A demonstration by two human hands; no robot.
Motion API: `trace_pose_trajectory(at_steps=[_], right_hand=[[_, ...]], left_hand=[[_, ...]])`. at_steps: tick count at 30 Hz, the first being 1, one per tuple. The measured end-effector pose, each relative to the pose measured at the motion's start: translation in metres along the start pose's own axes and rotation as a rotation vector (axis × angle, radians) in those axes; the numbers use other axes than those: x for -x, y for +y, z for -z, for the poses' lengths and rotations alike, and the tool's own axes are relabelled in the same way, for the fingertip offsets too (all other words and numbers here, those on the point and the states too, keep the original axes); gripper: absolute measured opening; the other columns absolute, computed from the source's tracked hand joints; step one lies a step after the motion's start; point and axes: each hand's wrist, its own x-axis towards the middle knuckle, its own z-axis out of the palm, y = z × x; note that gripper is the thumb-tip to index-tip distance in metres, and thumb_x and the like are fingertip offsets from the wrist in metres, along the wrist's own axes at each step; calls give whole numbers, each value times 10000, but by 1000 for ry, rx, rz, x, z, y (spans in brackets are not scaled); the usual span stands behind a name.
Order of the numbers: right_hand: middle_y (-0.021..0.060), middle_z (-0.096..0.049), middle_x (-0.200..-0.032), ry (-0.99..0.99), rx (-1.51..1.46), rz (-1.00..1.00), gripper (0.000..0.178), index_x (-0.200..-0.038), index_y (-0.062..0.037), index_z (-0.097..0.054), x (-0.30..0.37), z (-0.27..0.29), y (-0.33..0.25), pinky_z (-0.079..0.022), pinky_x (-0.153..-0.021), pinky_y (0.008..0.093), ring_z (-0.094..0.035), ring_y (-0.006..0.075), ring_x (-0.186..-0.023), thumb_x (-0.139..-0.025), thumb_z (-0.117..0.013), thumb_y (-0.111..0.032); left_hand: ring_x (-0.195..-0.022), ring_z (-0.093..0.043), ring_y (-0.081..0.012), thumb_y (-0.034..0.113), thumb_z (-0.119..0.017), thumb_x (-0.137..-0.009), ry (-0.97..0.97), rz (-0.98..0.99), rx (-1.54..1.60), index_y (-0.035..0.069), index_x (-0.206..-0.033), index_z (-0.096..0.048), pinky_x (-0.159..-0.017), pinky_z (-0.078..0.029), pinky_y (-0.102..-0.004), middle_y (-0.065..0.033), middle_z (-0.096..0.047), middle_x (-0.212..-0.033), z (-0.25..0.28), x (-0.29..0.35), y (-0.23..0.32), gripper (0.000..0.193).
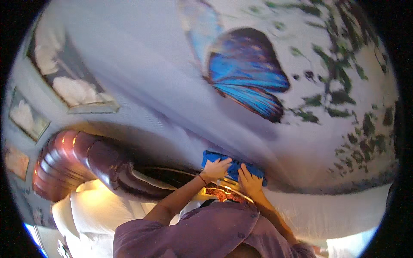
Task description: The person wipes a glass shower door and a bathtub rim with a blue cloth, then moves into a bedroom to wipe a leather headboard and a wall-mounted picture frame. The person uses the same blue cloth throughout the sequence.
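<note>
A small folded blue cloth [233, 170] lies in front of me, against a large pale surface printed with a blue butterfly [249, 73]. My left hand [218, 168] grips the left part of the cloth, fingers bent over it, with a thin dark band at the wrist. Close beside it, my right hand [250, 179] holds the right part, its fingers reaching up over the blue folds. The undersides of both hands are hidden. Between my forearms shows a reddish patterned item with a shiny gold edge [223, 193]; its kind is unclear.
To the left curves a padded, glossy brown headboard-like piece [81, 159], with white cushions [97, 206] below it. Framed flower pictures [73, 81] hang at the far left. Printed green leaves [340, 86] cover the right side, above white fabric [335, 210].
</note>
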Motion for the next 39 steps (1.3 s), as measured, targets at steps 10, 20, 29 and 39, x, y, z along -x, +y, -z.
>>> trace_pose_trajectory(at_steps=[10,20,29,39], right_hand=[[167,-540,-1429,306,2,-141,335,-1154,-127,-644,-165,38,-39,-342,-862,492,-530,349,-1004,-888,-618,-328],[56,-507,-1490,207,-95,-74,450,-1349,-81,-584,-172,27,-62,-378,-906,443,-553,331,-1101,-1020,-466,-365],[48,-576,-1423,261,-73,104,401,-1339,-89,-614,-119,-36,-58,-357,-959,372,-563,233,-1155,-1009,-552,-308],[100,-659,-1268,7,-449,197,388,-1394,-134,-554,-173,-33,-87,-431,-912,443,-636,241,-1079,-1015,-555,-216]], left_hand=[[-1397,-223,-580,431,-595,-880,1144,182,-6,111,-1360,-555,-980,-270,-748,-256,-307,-1551,193,-36,-61,578],[-1480,-181,-438,329,-576,-909,117,239,444,0,-1448,-402,-1179,-202,-559,-300,-326,-1513,99,-11,-5,655],[-1451,-290,-383,132,-680,-886,404,358,434,5,-1554,-136,-1149,-367,-505,-193,-87,-1636,92,102,15,871],[-1491,-178,-399,70,-708,-850,623,571,112,71,-1575,-87,-1186,-257,-556,-225,-78,-1631,127,149,28,955]])
